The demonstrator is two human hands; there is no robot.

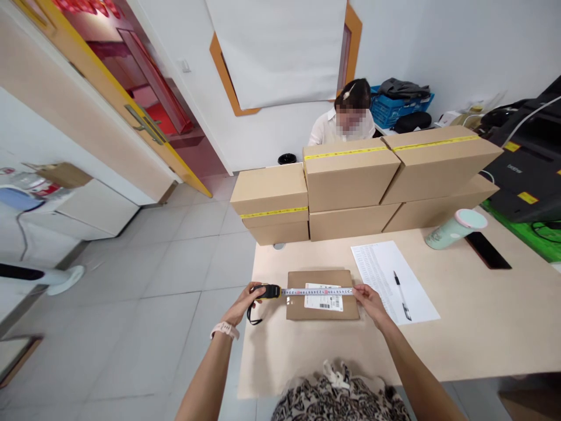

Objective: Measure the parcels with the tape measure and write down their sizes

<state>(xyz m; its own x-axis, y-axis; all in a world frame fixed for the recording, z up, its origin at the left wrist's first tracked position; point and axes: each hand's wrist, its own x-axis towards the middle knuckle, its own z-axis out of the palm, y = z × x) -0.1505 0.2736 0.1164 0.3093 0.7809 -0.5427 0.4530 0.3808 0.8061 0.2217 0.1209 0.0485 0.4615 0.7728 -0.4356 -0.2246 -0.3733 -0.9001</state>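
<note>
A flat brown parcel (pixel 322 280) with a white shipping label (pixel 323 299) lies on the pale table (pixel 473 327). A measuring tape (pixel 318 291) is stretched across its width. My left hand (pixel 245 303) grips the tape's black and yellow case (pixel 270 290) at the parcel's left edge. My right hand (pixel 369 300) pinches the tape's free end against the parcel's right edge. A pink watch sits on my left wrist.
Several taped cardboard boxes (pixel 350 175) are stacked at the table's far side, with a person seated behind them. A printed sheet (pixel 385 275) with a pen (pixel 402 294), a mint tumbler (pixel 456 229) and a phone (pixel 488 249) lie to the right. An open door stands at left.
</note>
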